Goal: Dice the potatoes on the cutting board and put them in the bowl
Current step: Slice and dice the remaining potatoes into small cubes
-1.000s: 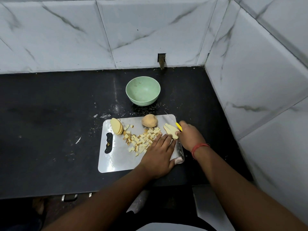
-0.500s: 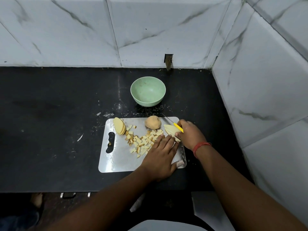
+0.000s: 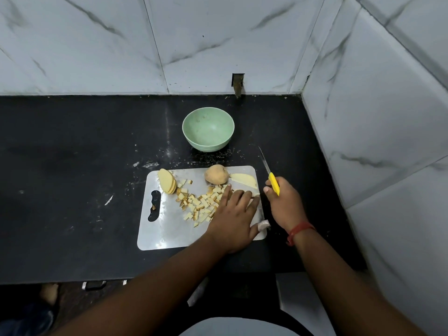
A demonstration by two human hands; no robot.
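Observation:
A metal cutting board (image 3: 169, 229) lies on the black counter. On it are a pile of potato dice (image 3: 201, 202), a stack of slices (image 3: 167, 181) at the left, an unpeeled potato piece (image 3: 216, 174) and pale slices (image 3: 244, 180) at the far right. My left hand (image 3: 234, 218) rests flat on the board with straight fingers on the dice and slices. My right hand (image 3: 282, 202) grips the yellow-handled knife (image 3: 270, 174), blade raised and pointing away past the board's right edge. The green bowl (image 3: 208, 129) stands empty behind the board.
Marble-tiled walls close the counter at the back and on the right (image 3: 375, 141). A small metal stub (image 3: 238, 86) sticks out of the back wall. Potato crumbs (image 3: 213, 157) are scattered between bowl and board. The dark counter (image 3: 72, 166) stretches to the left.
My right hand has lifted the knife off the slices and drawn it right, off the board's edge. My left hand stays on the board by the dice.

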